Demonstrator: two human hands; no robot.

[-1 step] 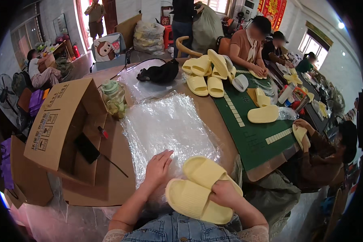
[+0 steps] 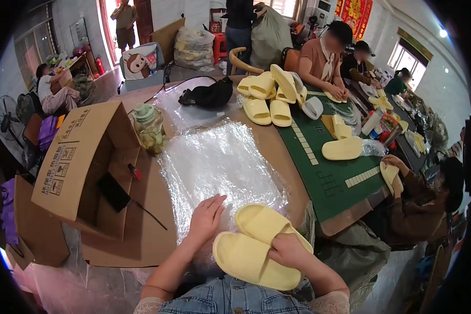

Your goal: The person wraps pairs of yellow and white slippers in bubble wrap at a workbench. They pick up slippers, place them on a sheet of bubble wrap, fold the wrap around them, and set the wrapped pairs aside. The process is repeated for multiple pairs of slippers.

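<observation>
A pair of pale yellow slippers (image 2: 246,256) is held over my lap at the table's near edge. My right hand (image 2: 290,250) grips them where the two straps meet, its fingertips hidden inside. To the left, my left hand (image 2: 206,217) lies flat with fingers stretched on a stack of clear plastic bags (image 2: 220,157), holding nothing. The slippers' toe ends overlap the near right corner of that stack.
An open cardboard box (image 2: 78,167) with a black phone (image 2: 113,192) in it stands left, beside a glass jar (image 2: 148,128). A black cloth item (image 2: 206,94) lies behind the bags. More yellow slippers (image 2: 280,112) sit by a green mat (image 2: 335,196); co-workers handle slippers on the right.
The slippers and my right hand have shifted very slightly left. My left hand stays on the bags.
</observation>
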